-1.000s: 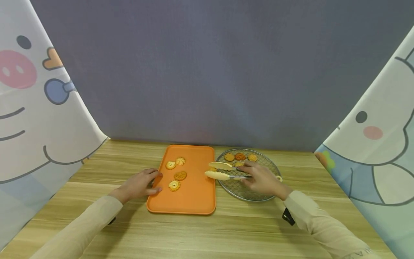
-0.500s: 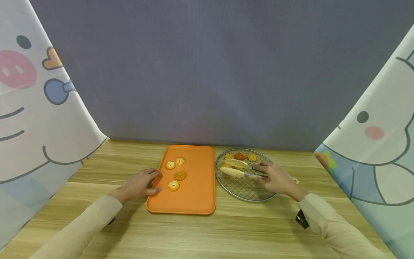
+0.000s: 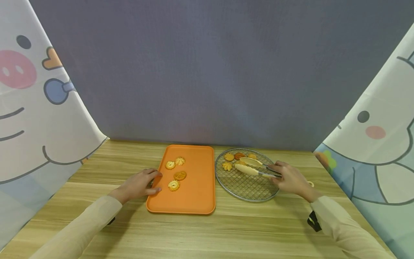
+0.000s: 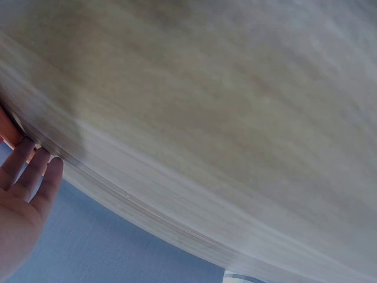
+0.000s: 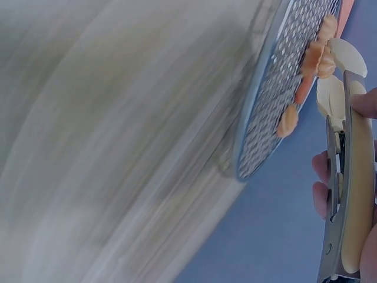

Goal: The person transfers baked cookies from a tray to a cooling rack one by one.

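Note:
In the head view, my left hand [image 3: 139, 184] rests at the left rim of an orange tray [image 3: 197, 201], with thumb and forefinger tips over the edge. Its fingers look fairly straight in the left wrist view. On the tray's left half lie several cookies [image 3: 180, 175]. My right hand [image 3: 292, 181] grips metal tongs [image 3: 249, 169] with cream tips, held above a round wire mesh rack [image 3: 252, 190]. The tong tips stand apart, and no cookie shows clamped between them. Several cookies, among them a flower-shaped cookie [image 3: 227, 166], lie toward the rack's back; the tongs partly cover some.
The wooden table [image 3: 207, 233] carries tray and rack side by side. A grey backdrop [image 3: 207, 79] rises behind its back edge. Printed cloth panels [image 3: 372, 162] slope along both sides.
My right hand has drawn the tongs rightward, from beside the tray's right edge to over the rack, uncovering the flower-shaped cookie. The left hand and tray have stayed in place.

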{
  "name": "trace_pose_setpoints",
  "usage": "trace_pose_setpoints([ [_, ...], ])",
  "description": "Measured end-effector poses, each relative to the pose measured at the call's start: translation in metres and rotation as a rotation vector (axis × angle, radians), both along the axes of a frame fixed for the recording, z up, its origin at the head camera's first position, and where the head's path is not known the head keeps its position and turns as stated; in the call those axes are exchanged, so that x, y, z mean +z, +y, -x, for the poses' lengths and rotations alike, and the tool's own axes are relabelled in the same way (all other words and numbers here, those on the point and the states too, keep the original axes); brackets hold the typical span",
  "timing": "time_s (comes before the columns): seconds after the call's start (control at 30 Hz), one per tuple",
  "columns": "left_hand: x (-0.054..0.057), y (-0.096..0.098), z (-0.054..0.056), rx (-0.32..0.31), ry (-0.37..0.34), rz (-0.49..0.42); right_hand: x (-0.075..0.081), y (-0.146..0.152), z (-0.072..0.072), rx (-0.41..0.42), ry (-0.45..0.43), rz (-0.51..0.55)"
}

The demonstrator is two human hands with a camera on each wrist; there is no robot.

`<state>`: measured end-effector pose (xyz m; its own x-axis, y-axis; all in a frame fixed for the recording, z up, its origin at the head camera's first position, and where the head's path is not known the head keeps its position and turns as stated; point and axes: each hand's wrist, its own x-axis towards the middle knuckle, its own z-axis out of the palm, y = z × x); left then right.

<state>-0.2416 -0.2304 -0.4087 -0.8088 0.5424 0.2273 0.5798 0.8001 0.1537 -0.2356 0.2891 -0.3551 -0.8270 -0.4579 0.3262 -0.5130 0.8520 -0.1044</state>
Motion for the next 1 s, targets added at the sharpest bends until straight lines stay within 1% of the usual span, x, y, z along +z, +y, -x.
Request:
trace_pose_setpoints([
  [0.2, -0.001, -0.001, 0.001, -0.008, 0.000, -0.005, -0.002, 0.013, 0.000, -0.017, 0.018, 0.010],
  [0.4, -0.002, -0.001, 0.002, -0.006, 0.002, -0.006, -0.004, 0.023, 0.002, -0.039, 0.024, -0.004],
  [0.77, -0.004, -0.002, 0.004, -0.006, 0.009, 0.000, -0.010, 0.030, 0.004, -0.072, 0.024, -0.006],
  [1.0, -0.003, -0.002, 0.003, -0.001, 0.003, 0.006, -0.014, 0.032, 0.005, -0.082, 0.022, -0.014],
])
